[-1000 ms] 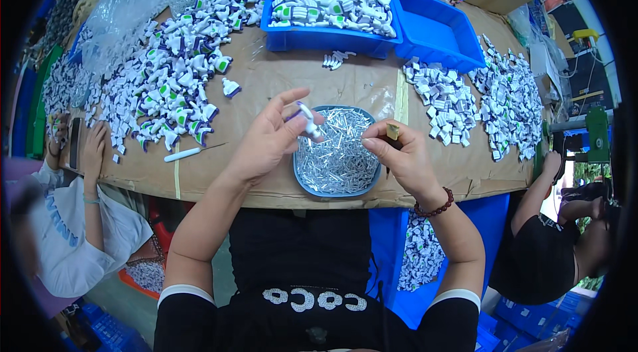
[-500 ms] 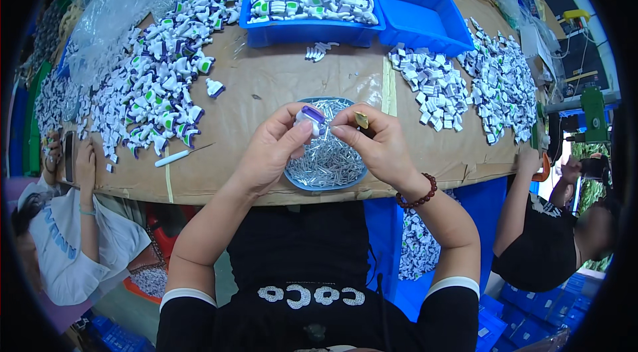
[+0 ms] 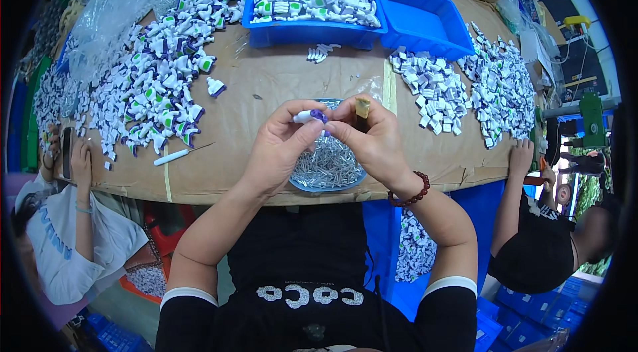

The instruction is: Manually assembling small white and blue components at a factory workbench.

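Pinched in my left hand (image 3: 279, 149) is a small white and purple plastic toy part (image 3: 304, 117), its white end toward the left. My right hand (image 3: 377, 149) meets it there, thumb and fingertips closed at the purple end. A brass-coloured piece with a dark section (image 3: 362, 108) sticks up between the right fingers; its exact kind is unclear. Both hands are over a blue bowl (image 3: 327, 188) holding many thin silvery metal pins (image 3: 325, 164). Whether a pin is between my fingertips is hidden.
White, purple and green toy parts (image 3: 156, 79) are heaped at left; small white pieces (image 3: 432, 89) lie at right. Behind stand a filled blue bin (image 3: 312, 34) and another blue bin (image 3: 422, 16). A white-handled pointed tool (image 3: 173, 156) lies left. People's hands rest at both table ends.
The toy part has been turned in my left hand, with its white end now to the left. My right fingertips have closed in against it. The brass-coloured piece has tilted more upright.
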